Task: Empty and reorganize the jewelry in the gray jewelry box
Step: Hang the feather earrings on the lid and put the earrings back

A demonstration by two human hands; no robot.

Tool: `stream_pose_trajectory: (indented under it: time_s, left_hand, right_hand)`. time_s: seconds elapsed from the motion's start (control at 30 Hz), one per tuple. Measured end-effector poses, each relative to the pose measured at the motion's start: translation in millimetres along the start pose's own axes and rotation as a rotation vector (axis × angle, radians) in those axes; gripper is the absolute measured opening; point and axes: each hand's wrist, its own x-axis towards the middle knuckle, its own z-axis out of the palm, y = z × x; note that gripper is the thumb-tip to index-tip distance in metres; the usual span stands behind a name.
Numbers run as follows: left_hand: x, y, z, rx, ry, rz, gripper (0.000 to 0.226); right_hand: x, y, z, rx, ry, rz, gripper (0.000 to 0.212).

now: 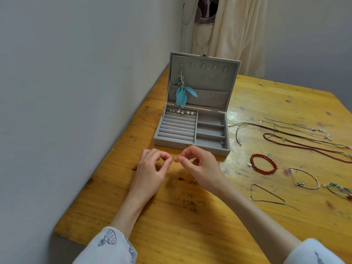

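The gray jewelry box stands open on the wooden table, lid upright. A blue feather earring hangs from a lid hook. Several small stud earrings sit in the back ring row. Small pieces lie in the right compartments. Just in front of the box, my left hand and my right hand pinch one tiny metal earring between thumb and forefinger tips. What else my right hand holds is hidden.
On the table right of the box lie cord and bead necklaces, a red bead bracelet, thin silver bracelets, a chain and a green piece. A grey wall runs along the table's left edge. A cream curtain hangs behind.
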Motion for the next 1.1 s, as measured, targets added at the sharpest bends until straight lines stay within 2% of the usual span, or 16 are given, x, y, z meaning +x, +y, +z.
stream_pose_trajectory:
  time_s: [0.17, 0.5, 0.77, 0.83, 1.1]
  left_hand:
    - [0.1, 0.7, 0.5, 0.032, 0.016, 0.007, 0.001]
    - [-0.4, 1.2, 0.6, 0.117, 0.015, 0.058, 0.01]
    - [-0.8, 4.4, -1.2, 0.101, 0.002, 0.055, 0.009]
    - [-1.4, 5.4, -2.5, 0.08, 0.001, 0.027, 0.003]
    - [24.9, 14.6, -19.0, -0.093, 0.02, -0.124, 0.014]
  right_hand:
    - [-1.0, 2.6, 1.8, 0.002, 0.044, -0.009, 0.004]
    - [-3.5, 3.9, 2.2, -0.014, 0.028, -0.006, 0.003]
    - [-5.1, 0.8, 2.0, -0.034, 0.038, -0.016, 0.004]
    - [-2.5, 0.8, -0.3, -0.032, 0.063, -0.001, 0.005]
    - [38.0, -6.3, -25.6, -0.001, 0.043, 0.058, 0.01]
